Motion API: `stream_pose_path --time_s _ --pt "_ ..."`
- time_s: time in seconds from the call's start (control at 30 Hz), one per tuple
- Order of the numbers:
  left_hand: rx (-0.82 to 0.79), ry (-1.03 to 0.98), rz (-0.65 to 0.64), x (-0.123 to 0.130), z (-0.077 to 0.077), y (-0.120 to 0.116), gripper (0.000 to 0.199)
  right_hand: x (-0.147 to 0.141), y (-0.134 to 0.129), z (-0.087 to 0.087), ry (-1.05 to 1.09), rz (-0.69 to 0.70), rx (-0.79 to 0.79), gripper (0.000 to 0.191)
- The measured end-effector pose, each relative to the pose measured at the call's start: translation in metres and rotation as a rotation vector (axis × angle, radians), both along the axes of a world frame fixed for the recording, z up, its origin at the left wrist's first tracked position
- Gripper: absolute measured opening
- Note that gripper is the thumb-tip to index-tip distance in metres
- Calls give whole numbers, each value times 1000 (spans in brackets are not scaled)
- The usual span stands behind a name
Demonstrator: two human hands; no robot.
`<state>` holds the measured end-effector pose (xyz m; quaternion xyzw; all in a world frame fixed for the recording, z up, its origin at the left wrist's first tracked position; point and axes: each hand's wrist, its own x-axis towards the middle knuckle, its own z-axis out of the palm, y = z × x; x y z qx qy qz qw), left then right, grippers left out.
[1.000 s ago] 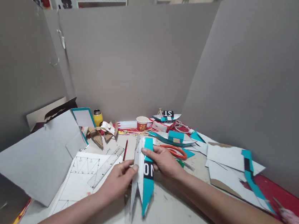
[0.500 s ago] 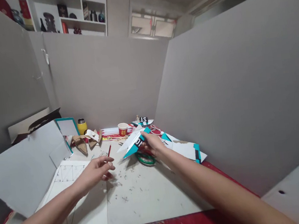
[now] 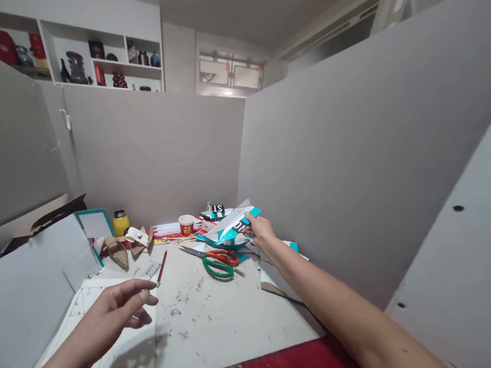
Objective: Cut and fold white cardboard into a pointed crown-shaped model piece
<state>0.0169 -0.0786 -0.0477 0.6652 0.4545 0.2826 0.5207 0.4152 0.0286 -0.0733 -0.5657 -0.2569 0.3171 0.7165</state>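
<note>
My right hand (image 3: 259,228) grips a teal and white card piece (image 3: 238,227) with black lettering, raised at the back right over other card scraps. My left hand (image 3: 128,303) hovers over the drawn sheet (image 3: 128,363), fingers apart and holding nothing. Just beyond its fingertips lies a red pencil (image 3: 162,268), beside a clear ruler (image 3: 151,271). Between the hands, green-handled scissors (image 3: 218,268) and red-handled scissors (image 3: 222,257) lie close together on the pale board (image 3: 218,335).
At the back stand a paper cup (image 3: 187,225) and a yellow jar (image 3: 120,223), with brown card shapes (image 3: 117,252) nearby. Large white card (image 3: 31,291) leans on the left. Grey partitions (image 3: 157,152) rise behind and on the right.
The view has shifted. My right hand has carried the card piece back and right, uncovering the scissors. My left hand has moved nearer to me, away from the pencil's middle.
</note>
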Motion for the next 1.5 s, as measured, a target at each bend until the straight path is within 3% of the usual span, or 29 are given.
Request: stream_pose_path --time_s 0.1,0.27,0.4,0.57,0.77,1.03,1.1,1.23,1.3,1.4,1.5 --pt "17 11 35 5 -2 -4 55 -19 -11 1 -22 110 53 24" --pt "65 -86 101 33 -8 1 63 -76 -45 0 -76 435 124 37" --pt "-90 -218 14 67 -25 -5 61 -120 -75 -12 -99 663 89 42" --pt "-268 -318 -90 95 -53 -24 60 -142 -96 -32 -40 748 16 41" --pt "-79 -143 53 98 -72 -19 51 -144 -121 -40 138 833 -42 46" --pt "243 -106 -65 105 -79 -21 47 -144 -139 -52 -71 749 -75 23" --pt "227 -112 -65 107 -80 -23 47 -140 -140 -52 -82 770 -99 22" --pt "-6 -132 4 103 -75 -24 48 -118 -128 -44 -277 798 -143 35" --pt "-59 -142 55 94 -68 -21 47 -96 -113 -38 -464 649 -143 37" --pt "27 -99 87 78 -56 -15 44 -58 -83 -31 -619 409 -133 22" --pt "84 -17 93 64 -50 -7 47 -24 -51 -29 -772 217 -152 26"
